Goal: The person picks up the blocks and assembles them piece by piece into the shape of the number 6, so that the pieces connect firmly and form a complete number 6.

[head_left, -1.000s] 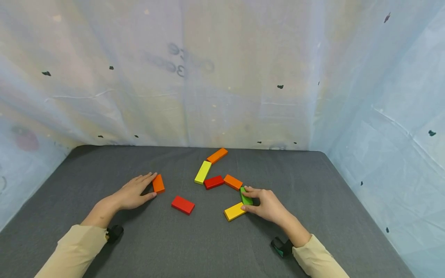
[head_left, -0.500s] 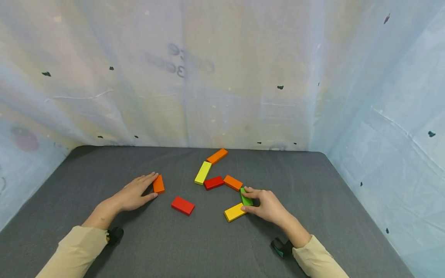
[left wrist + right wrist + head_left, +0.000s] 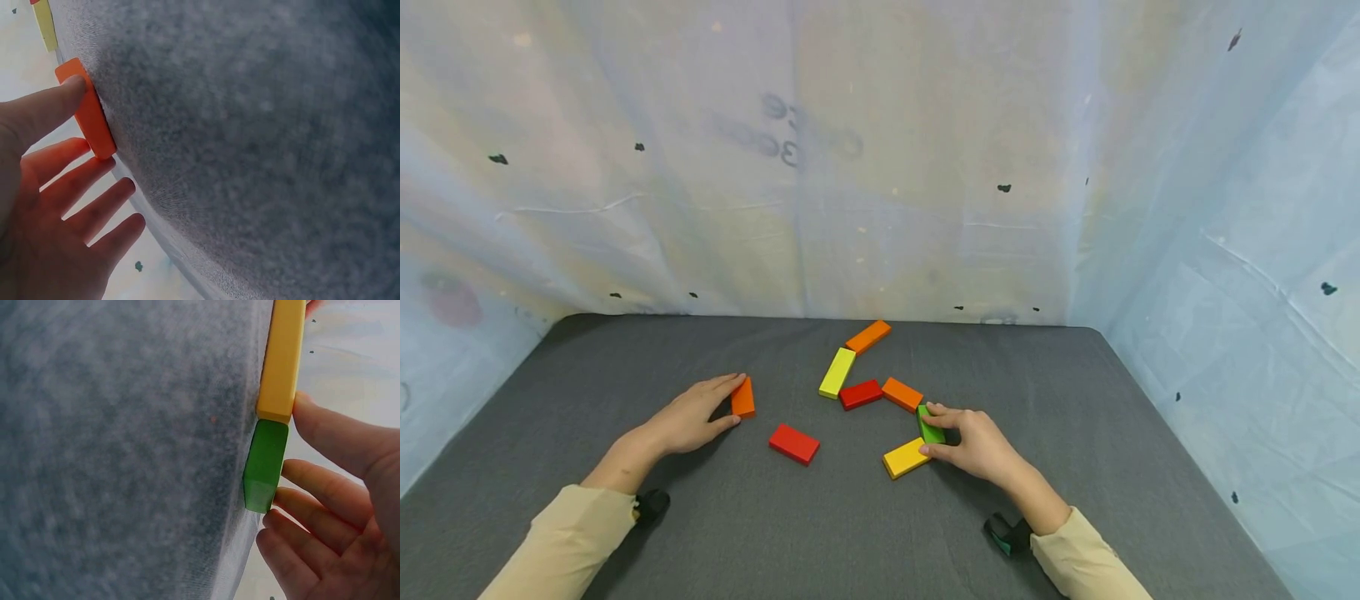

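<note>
My left hand [image 3: 688, 417] holds an orange block [image 3: 743, 402] lying flat at the left of the grey table. In the left wrist view its thumb touches the block near one end, and the index and middle fingertips meet the other end. On the right, my right hand [image 3: 973, 446] rests over a green block [image 3: 931, 433] and the end of a golden-yellow block [image 3: 902, 459]. The right wrist view has the thumb tip against the yellow block and lightly bent, spread fingers beside the green one. Those two blocks meet end to end at an angle.
A bent chain continues from the green block: an orange block [image 3: 902, 394], a red block [image 3: 861, 395], a light yellow block [image 3: 837, 372] and another orange block [image 3: 868, 336]. A separate red block [image 3: 794, 444] lies between the hands. Pale sheeting [image 3: 880, 208] hangs behind the table.
My left fingertips have shifted slightly right along the far end of the orange block, which has turned a little. The right hand and the other blocks have stayed put.
</note>
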Available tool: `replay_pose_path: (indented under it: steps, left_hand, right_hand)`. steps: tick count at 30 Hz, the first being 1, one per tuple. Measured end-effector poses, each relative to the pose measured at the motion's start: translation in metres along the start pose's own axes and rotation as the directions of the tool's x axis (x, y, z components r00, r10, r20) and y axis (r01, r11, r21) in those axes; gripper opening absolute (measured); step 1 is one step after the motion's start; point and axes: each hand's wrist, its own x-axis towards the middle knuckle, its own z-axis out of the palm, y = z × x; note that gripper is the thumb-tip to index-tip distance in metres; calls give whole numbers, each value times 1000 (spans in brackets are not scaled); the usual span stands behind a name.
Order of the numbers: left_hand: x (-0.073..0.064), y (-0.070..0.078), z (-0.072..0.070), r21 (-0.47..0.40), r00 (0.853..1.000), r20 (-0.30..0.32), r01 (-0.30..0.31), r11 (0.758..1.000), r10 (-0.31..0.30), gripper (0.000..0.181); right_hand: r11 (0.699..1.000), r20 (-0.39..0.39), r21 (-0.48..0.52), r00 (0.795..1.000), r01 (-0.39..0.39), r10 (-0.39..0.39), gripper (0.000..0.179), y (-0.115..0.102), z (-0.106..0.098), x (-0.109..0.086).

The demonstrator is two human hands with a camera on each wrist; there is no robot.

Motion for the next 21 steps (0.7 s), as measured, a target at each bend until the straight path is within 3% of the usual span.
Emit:
replay_pose_path:
  steps: [21]
  left_hand:
    - [6,11,2,27,999,-39,-27,999,28,60]
  right_hand:
    - [1000,5,2,1000,25,-25,50,1,-1,0]
